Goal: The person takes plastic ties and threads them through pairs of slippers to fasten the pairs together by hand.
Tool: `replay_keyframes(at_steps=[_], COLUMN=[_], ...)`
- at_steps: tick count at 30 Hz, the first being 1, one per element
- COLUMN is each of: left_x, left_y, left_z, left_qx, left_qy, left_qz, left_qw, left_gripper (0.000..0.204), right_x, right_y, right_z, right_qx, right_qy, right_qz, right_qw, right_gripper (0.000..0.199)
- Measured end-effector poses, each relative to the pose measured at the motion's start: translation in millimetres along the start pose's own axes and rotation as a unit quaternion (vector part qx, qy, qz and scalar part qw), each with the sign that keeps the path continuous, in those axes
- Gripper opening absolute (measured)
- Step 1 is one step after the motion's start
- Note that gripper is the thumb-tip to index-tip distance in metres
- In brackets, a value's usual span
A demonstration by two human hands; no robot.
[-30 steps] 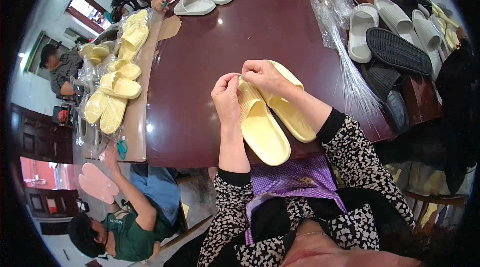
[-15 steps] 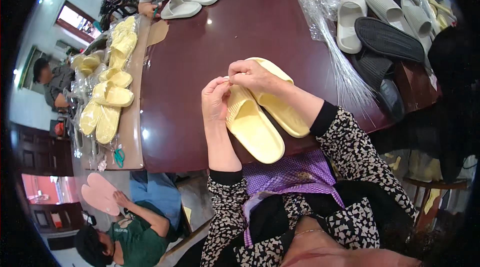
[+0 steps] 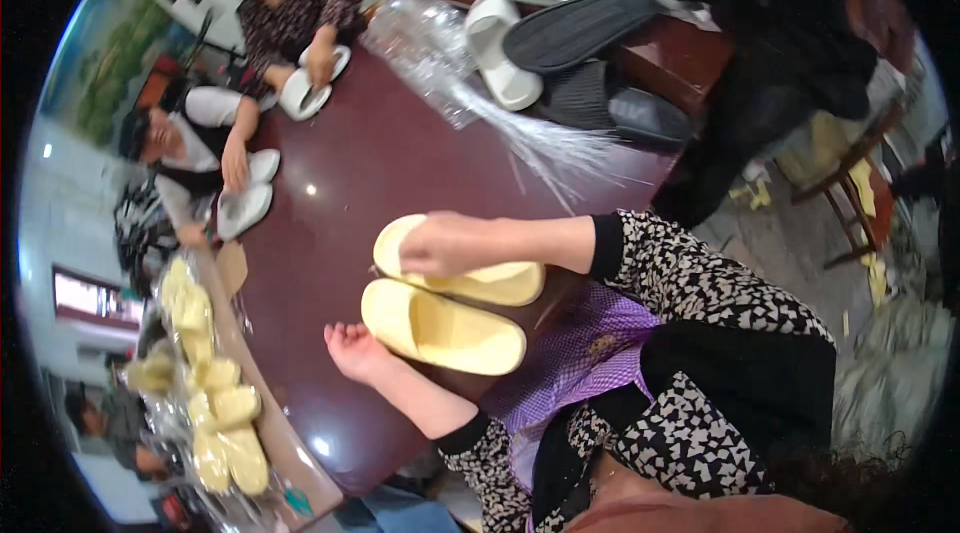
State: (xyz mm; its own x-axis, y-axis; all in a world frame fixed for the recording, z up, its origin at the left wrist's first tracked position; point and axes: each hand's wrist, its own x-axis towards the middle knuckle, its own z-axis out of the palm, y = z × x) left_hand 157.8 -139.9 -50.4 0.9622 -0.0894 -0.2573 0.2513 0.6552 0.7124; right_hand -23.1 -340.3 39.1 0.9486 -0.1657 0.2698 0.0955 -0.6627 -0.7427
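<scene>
yellow slippers [image 3: 470, 341] by the near edge of a dark red table [image 3: 310, 278]

at far left, bagged slippers [image 3: 235, 408], also yellow, lie in a row along a tan board [image 3: 283, 443] that borders the table's left edge; green scissors [image 3: 298, 501] rest at the board's near end. farther up that edge, a co-worker's hand [image 3: 236, 169] is on a pale grey pair [image 3: 245, 208]; near the far left corner, another co-worker handles white slippers [image 3: 303, 96].

the person's left hand [image 3: 355, 351] is just beside the toe of the nearer yellow slipper, palm up, fingers half curled, with nothing visible in it. the two yellow slippers lie side by side, toes leftward. the right hand [image 3: 438, 245] is over the farther one's strap, fingers bent; it is blurred, so whether it grips anything cannot be told.

beyond, a clear plastic bag [image 3: 425, 48] and thin clear strips [image 3: 550, 148] lie toward the far edge, beside a grey slipper [image 3: 497, 53] and an upturned black sole [image 3: 580, 28].
</scene>
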Motion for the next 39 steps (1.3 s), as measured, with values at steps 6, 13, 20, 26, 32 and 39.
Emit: replay_keyframes(at_steps=[6, 13, 20, 26, 32, 39], left_x=[-8.5, 5.9, 34.2, 78.4, 69.5, 69.6], left_y=[-2.4, -4.4, -1.9, -5.3, -24.4, -34.7], left_z=[22.7, 18.6, -15.9, -40.1, -27.3, -37.7], left_qx=[0.032, 0.048, 0.027, 0.026, 0.06, 0.1], left_qy=[0.033, 0.046, 0.018, -0.051, -0.07, -0.066], left_qz=[0.049, 0.067, 0.0, -0.07, -0.069, -0.054], left_qw=[0.998, 0.996, 0.999, 0.996, 0.993, 0.991], left_gripper=[0.025, 0.024, 0.025, 0.02, 0.017, 0.019], right_x=[-24.6, -5.8, 28.1, 28.0, -51.3, -88.6], right_y=[-6.9, 18.1, 34.8, -11.8, 131.1, 190.1], right_z=[19.3, 15.7, -121.4, -219.5, -270.0, -195.8], right_qx=[-0.094, -0.126, -0.389, -0.623, -0.598, -0.513], right_qy=[-0.103, -0.001, 0.024, 0.142, 0.299, 0.385], right_qz=[0.059, 0.065, 0.157, 0.447, 0.196, 0.07], right_qw=[0.988, 0.99, 0.907, 0.626, 0.717, 0.764], right_gripper=[0.026, 0.025, 0.019, 0.021, 0.026, 0.02])
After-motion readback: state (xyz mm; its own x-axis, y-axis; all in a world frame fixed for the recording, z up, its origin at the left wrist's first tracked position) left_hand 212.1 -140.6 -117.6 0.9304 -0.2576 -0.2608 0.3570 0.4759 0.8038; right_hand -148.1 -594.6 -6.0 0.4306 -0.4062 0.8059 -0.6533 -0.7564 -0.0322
